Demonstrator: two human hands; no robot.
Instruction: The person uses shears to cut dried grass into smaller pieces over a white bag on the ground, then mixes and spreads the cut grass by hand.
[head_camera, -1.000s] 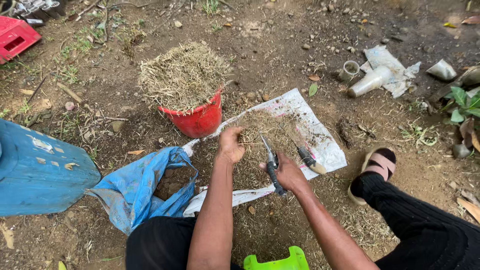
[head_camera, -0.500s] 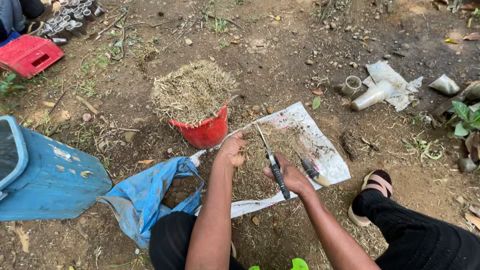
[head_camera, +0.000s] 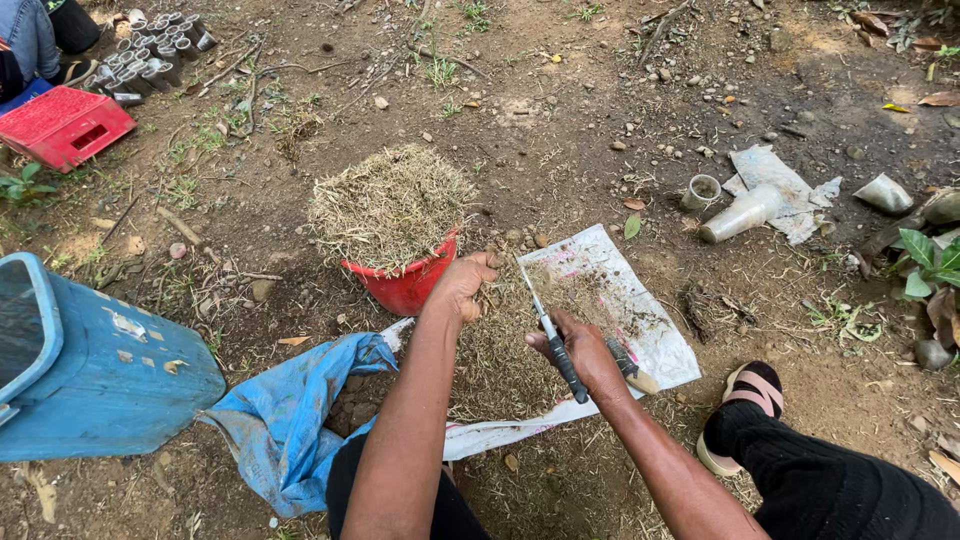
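Observation:
My right hand (head_camera: 583, 351) grips a pair of shears (head_camera: 549, 333) by black handles, its blades pointing up and to the left. My left hand (head_camera: 463, 283) is closed on a bunch of dry grass at the tip of the blades. Both hands hover over a heap of chopped dry grass (head_camera: 505, 355) lying on a white sack (head_camera: 640, 320) spread on the dirt. Just behind my left hand stands a red bucket (head_camera: 408, 285) heaped with dry grass (head_camera: 390, 205).
A blue barrel (head_camera: 95, 370) lies on its side at left, with a blue sack (head_camera: 290, 420) beside it. A red crate (head_camera: 62, 123) and several small dark pots (head_camera: 150, 60) sit far left near another person. White plastic sleeves (head_camera: 745, 210) lie at right. My sandalled foot (head_camera: 738, 405) rests lower right.
The view has shifted, bringing the red crate and pots into sight. My hands have stayed over the grass heap, with the shears moved slightly toward my left hand.

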